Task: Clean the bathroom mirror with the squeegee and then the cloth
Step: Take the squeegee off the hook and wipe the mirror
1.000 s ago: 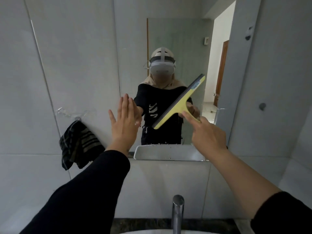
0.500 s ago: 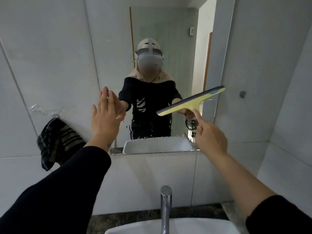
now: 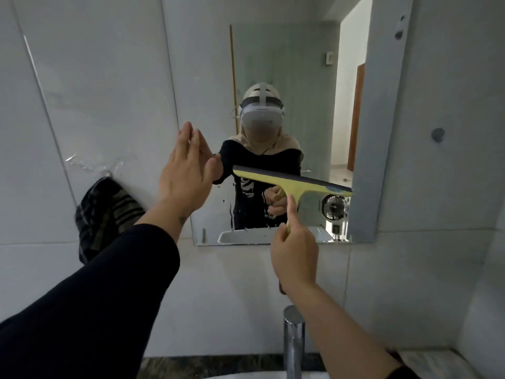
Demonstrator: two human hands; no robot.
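A frameless mirror (image 3: 295,64) hangs on the grey tiled wall, with water drips on its lower part. My right hand (image 3: 295,253) grips the handle of a yellow squeegee (image 3: 292,184), forefinger stretched up the handle. Its dark blade lies nearly level against the lower right of the glass, reaching the mirror's right edge. My left hand (image 3: 183,176) is flat and open, fingers together, pressed on the mirror's left edge. A dark striped cloth (image 3: 106,214) hangs from a clear wall hook at the left, below my left hand.
A chrome tap (image 3: 293,343) rises at the bottom centre, with the white basin rim (image 3: 246,376) below it. The mirror reflects a person, a small fan and an open doorway. A side wall closes in on the right.
The squeegee blade has swung from steeply tilted to nearly level and moved lower and to the right on the glass. My left hand stayed at the mirror's left edge.
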